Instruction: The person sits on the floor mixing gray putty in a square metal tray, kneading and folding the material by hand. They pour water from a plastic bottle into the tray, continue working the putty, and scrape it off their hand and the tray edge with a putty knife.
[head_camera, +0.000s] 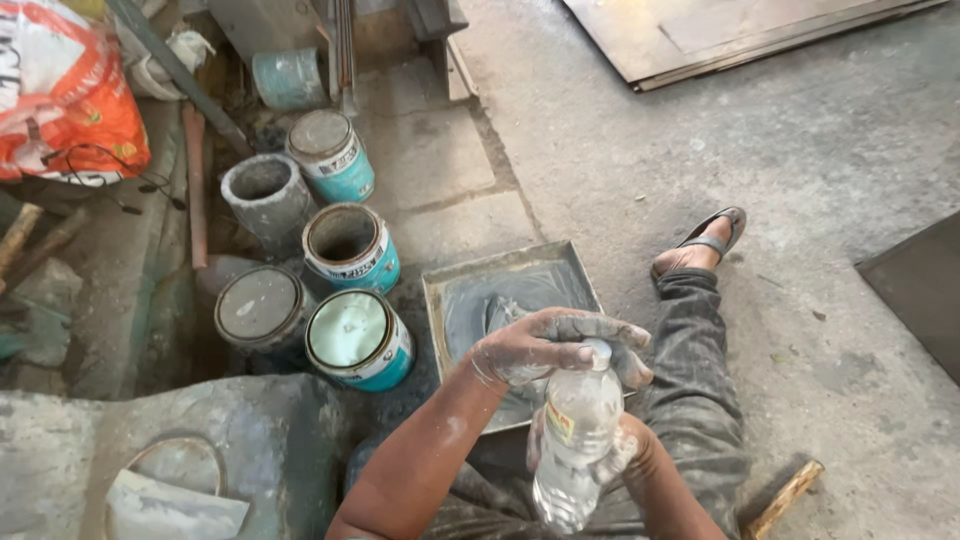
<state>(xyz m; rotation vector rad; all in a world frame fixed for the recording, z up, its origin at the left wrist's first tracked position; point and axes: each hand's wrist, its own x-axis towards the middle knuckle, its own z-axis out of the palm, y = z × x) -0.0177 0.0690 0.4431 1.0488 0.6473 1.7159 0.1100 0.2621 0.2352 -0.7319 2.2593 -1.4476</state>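
Head view: bottle (580, 435) gripped between both hands (550, 345).

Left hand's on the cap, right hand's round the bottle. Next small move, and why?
Probably twist the white cap off. The left hand covers it from above while the right hand steadies the clear plastic bottle upright. The cap looks seated, so nothing can pour yet, and the square metal tray of grey paste lies just behind.
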